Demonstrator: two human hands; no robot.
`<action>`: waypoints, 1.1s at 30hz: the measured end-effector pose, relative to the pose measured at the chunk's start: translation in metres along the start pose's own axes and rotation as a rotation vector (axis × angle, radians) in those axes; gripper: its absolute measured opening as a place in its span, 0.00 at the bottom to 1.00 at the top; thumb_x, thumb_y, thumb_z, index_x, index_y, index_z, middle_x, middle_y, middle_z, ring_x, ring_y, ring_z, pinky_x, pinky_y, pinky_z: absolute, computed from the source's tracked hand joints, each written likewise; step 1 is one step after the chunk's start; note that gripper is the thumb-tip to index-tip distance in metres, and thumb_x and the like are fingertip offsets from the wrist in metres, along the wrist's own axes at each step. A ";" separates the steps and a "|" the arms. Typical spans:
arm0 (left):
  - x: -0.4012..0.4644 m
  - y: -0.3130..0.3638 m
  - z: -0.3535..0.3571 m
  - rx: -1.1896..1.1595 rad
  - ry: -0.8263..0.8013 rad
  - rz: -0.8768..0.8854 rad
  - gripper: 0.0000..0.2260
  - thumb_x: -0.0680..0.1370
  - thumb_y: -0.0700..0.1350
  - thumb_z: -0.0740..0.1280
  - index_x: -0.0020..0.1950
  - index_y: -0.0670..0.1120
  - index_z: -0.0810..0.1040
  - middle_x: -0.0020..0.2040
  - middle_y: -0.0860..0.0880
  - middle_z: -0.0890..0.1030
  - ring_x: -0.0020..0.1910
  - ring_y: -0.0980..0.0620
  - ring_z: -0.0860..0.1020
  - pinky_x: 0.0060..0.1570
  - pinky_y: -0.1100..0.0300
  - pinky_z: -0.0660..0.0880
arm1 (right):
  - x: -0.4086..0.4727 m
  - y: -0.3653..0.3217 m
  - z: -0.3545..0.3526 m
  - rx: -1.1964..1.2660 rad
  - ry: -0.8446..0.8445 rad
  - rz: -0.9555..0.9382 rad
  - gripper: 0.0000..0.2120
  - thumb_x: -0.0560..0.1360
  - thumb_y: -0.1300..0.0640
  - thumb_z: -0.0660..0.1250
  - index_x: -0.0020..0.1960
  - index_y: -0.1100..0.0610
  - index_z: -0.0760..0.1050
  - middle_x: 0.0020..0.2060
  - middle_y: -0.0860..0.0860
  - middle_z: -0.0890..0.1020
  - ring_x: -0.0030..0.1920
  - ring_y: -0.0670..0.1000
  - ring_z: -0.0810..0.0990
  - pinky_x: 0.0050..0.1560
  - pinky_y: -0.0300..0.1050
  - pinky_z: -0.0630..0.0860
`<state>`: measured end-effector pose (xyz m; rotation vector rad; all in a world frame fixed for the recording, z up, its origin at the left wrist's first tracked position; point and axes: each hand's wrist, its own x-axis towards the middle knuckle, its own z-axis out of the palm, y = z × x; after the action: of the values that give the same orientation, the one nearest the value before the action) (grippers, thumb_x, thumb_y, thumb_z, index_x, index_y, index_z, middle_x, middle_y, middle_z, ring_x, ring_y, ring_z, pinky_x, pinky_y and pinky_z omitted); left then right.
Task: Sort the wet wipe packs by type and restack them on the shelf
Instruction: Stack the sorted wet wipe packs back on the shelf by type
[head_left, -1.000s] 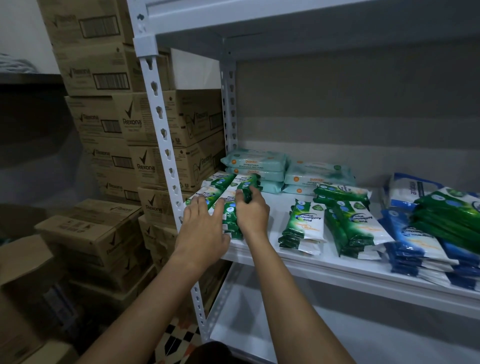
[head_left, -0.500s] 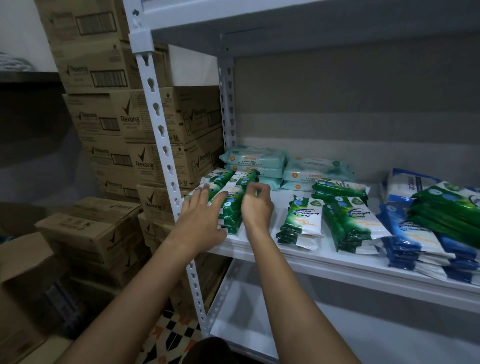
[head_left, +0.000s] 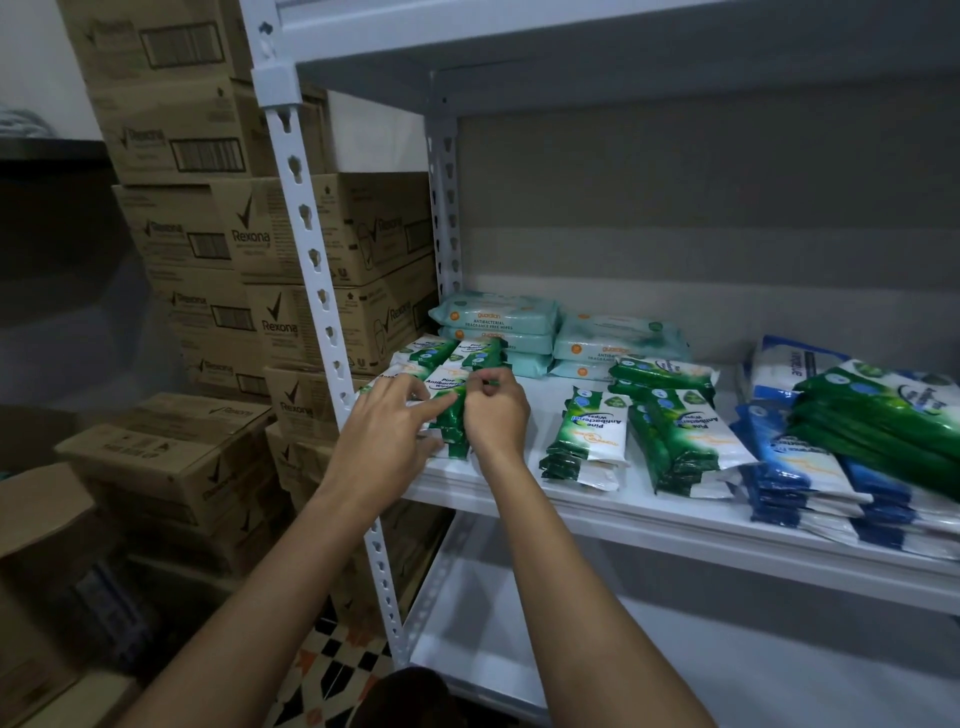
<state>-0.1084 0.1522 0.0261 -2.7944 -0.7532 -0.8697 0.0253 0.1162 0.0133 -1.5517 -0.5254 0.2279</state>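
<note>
A stack of green-and-white pine wipe packs (head_left: 448, 388) lies at the left end of the white shelf (head_left: 613, 512). My left hand (head_left: 382, 441) rests on its left side, fingers spread and pressing the top pack. My right hand (head_left: 496, 415) pinches the stack's right edge with curled fingers. Pale teal wipe packs (head_left: 496, 325) are piled at the back, in two stacks. More green pine packs (head_left: 589, 434) lie loose mid-shelf, with another green stack (head_left: 685, 441) beside them. Blue packs (head_left: 789, 467) sit at the right under dark green packs (head_left: 883, 410).
The white slotted upright (head_left: 311, 249) stands just left of my hands. Brown Rexona cartons (head_left: 249, 234) are stacked beyond it, down to the floor. A lower white shelf (head_left: 649, 660) runs beneath, and an upper shelf (head_left: 571, 41) overhangs.
Both hands have slid a little toward the shelf's front along the green stack. My left fingers have spread over the top pack, and my right fingers have curled tighter on its edge.
</note>
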 end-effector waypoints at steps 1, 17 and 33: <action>-0.001 0.000 -0.001 -0.009 -0.006 -0.002 0.26 0.76 0.50 0.74 0.73 0.56 0.74 0.59 0.52 0.73 0.61 0.51 0.70 0.63 0.53 0.69 | -0.002 -0.002 -0.001 0.005 0.002 0.024 0.04 0.80 0.54 0.65 0.51 0.52 0.77 0.51 0.54 0.81 0.47 0.52 0.81 0.50 0.50 0.79; 0.007 0.067 -0.031 -0.368 -0.197 -0.003 0.30 0.70 0.58 0.63 0.73 0.60 0.70 0.69 0.56 0.64 0.71 0.54 0.57 0.65 0.55 0.57 | 0.060 -0.112 -0.122 -0.838 -0.331 -0.136 0.12 0.81 0.56 0.61 0.54 0.62 0.80 0.50 0.56 0.82 0.49 0.56 0.81 0.50 0.46 0.79; 0.017 0.158 0.012 -0.243 -0.335 -0.092 0.35 0.71 0.68 0.69 0.73 0.58 0.61 0.61 0.43 0.73 0.61 0.39 0.72 0.60 0.48 0.71 | 0.152 -0.062 -0.189 -1.502 -0.555 0.088 0.37 0.64 0.41 0.77 0.69 0.55 0.75 0.67 0.53 0.76 0.62 0.57 0.77 0.60 0.54 0.75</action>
<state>-0.0119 0.0249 0.0305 -3.1938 -0.8798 -0.5403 0.2325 0.0165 0.1130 -2.9977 -1.2122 0.3627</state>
